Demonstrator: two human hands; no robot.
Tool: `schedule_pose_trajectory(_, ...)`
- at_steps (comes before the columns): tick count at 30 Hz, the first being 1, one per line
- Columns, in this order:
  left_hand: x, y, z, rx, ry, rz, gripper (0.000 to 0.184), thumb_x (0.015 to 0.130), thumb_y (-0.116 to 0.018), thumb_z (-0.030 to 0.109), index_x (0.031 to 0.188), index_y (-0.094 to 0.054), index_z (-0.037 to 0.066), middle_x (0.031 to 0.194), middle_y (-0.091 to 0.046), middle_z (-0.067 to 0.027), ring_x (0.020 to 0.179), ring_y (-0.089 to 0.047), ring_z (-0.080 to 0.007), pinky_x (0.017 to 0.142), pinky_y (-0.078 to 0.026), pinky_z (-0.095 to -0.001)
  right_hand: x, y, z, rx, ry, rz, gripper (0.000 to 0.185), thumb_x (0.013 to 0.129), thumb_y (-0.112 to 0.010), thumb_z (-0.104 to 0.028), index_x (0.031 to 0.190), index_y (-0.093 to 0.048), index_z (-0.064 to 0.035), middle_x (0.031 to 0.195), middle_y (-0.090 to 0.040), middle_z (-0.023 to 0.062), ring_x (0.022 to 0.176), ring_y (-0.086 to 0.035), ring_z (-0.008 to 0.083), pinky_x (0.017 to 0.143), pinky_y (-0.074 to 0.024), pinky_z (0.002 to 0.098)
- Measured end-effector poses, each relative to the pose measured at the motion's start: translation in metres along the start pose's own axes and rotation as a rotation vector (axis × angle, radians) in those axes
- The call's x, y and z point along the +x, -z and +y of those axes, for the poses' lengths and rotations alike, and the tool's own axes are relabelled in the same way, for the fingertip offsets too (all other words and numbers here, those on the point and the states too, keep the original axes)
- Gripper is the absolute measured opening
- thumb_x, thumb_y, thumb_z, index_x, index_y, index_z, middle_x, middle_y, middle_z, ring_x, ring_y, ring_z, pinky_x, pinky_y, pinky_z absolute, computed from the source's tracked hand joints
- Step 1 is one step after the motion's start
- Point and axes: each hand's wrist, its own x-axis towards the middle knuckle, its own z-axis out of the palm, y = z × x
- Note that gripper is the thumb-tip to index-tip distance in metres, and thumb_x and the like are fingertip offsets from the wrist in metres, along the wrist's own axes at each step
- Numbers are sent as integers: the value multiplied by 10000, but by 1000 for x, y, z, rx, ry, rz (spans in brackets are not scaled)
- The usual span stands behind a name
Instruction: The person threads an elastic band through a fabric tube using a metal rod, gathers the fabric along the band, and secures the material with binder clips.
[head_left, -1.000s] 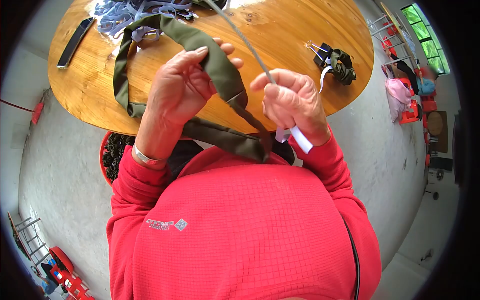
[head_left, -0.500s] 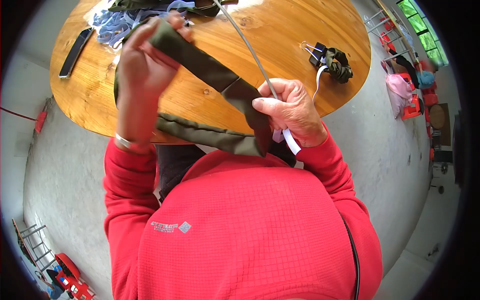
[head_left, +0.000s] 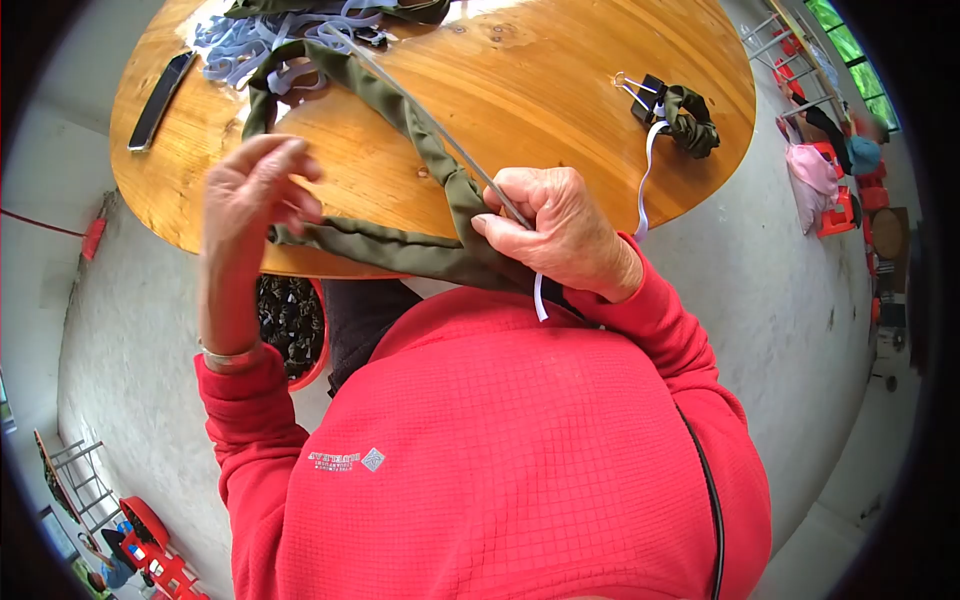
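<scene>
My right hand (head_left: 560, 225) is closed on a thin metal rod (head_left: 440, 130), pinched between thumb and fingers, with part of an olive-green fabric tube (head_left: 425, 150) at the same grip. The tube loops across the table edge, its lower stretch running back towards the left. Below my right hand hangs a short end of white elastic (head_left: 541, 300). To the left, my left hand (head_left: 255, 195) is raised by the loop, fingers loosely bent and apart, holding nothing that I can see.
On the round wooden table (head_left: 560, 90) lie a phone (head_left: 160, 100), a heap of pale blue elastic (head_left: 240, 45) and black binder clips (head_left: 650, 95) beside a gathered green fabric ring (head_left: 690, 125). A red basin (head_left: 318, 345) of dark bundles stands under the edge.
My left hand has let go of the green fabric and moved down and left. The fabric now lies slack on the table. My right hand has shifted slightly left with the rod.
</scene>
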Motion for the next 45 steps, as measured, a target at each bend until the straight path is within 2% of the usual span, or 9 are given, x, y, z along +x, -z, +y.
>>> schedule_pose_trajectory(3,-4,-28,7,-94,168,-217,266,888,-548,240,885,-583,-24,688,-597,-51,434,-548,-100,384,-395,-173,1,-7,-3,-76,80,18,135,728,-600,-88,666,-531,11,509,-441,126,428,-419,145,434,-352,292)
schedule_pose_trajectory(8,16,-54,13,-177,282,-388,332,880,-551,316,780,-565,0,554,-548,-51,334,-478,-107,310,-347,-201,-4,-9,-8,-100,57,22,132,729,-593,-93,673,-531,9,529,-470,156,425,-458,221,443,-374,314)
schedule_pose_trajectory(15,42,-61,-1,-61,393,-473,272,892,-530,195,734,-539,-25,539,-544,-93,303,-463,-144,268,-336,-224,-5,-8,-6,-118,129,18,177,729,-591,-87,637,-474,8,529,-434,168,420,-435,211,434,-348,329)
schedule_pose_trajectory(21,34,-57,-1,-281,237,-519,206,878,-550,172,773,-564,-4,599,-579,-70,390,-535,-134,353,-414,-219,-7,5,-2,100,-23,-6,159,777,-630,-107,686,-557,2,504,-439,57,467,-397,81,434,-344,281)
schedule_pose_trajectory(22,31,-57,1,-295,233,-505,206,878,-551,172,767,-562,-2,605,-581,-69,399,-541,-134,363,-423,-220,-7,9,-3,143,-34,18,155,797,-645,-129,730,-598,3,519,-432,-6,502,-380,43,435,-335,251)
schedule_pose_trajectory(23,27,-56,3,-307,229,-491,207,878,-552,172,761,-559,1,610,-584,-69,409,-547,-135,372,-432,-221,-7,11,-3,180,-64,49,128,810,-639,-103,757,-608,9,556,-412,-75,511,-328,6,435,-249,203)
schedule_pose_trajectory(28,13,-60,8,-274,159,-429,210,876,-559,166,733,-542,12,626,-591,-70,429,-560,-138,394,-455,-230,11,12,-4,161,3,91,191,808,-666,-160,764,-618,20,541,-423,-70,505,-334,7,440,-270,194)
schedule_pose_trajectory(35,9,-64,8,-247,124,-441,211,868,-578,157,711,-532,22,623,-597,-71,436,-560,-132,399,-445,-224,27,2,-3,136,26,11,144,811,-643,-107,759,-615,24,524,-420,-77,489,-331,-6,426,-261,185)
schedule_pose_trajectory(45,3,-64,-3,-439,152,-462,213,886,-561,180,755,-541,13,625,-587,-64,425,-540,-116,400,-437,-209,24,4,-6,518,-179,8,121,835,-592,-101,761,-617,-9,540,-480,-52,437,-383,-6,391,-273,160)
